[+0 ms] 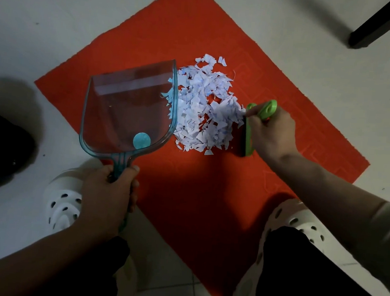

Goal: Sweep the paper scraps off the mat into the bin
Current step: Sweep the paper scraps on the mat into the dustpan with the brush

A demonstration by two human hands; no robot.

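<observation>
Scraps are the main risk here: the paper scraps (204, 111) are light and lie in a loose heap near the middle of the red mat (210, 184), and a quick stroke could throw them over the dustpan's side or past it toward the mat's left edge and onto the tiled floor (59, 20). The clear dustpan (127, 109) looks tilted, with one long side down against the left of the heap. If this side lifts from the mat, pieces may slide under it instead of going in.

The left hand (108, 197) is closed firmly around the dustpan's teal handle. The right hand (270, 132) is curled around the green brush (252, 129), which stands on the mat at the right side of the heap, touching it. If the brush pushes only the middle, the scraps at the far end of the heap, toward the mat's far corner, could stay behind.

The dustpan holds almost nothing: a few scraps sit just at its lower side, though some of these may only be seen through the clear plastic. A round teal sticker is near its handle. No bin is clearly visible; the dark shape at the left is too dim to name.
</observation>
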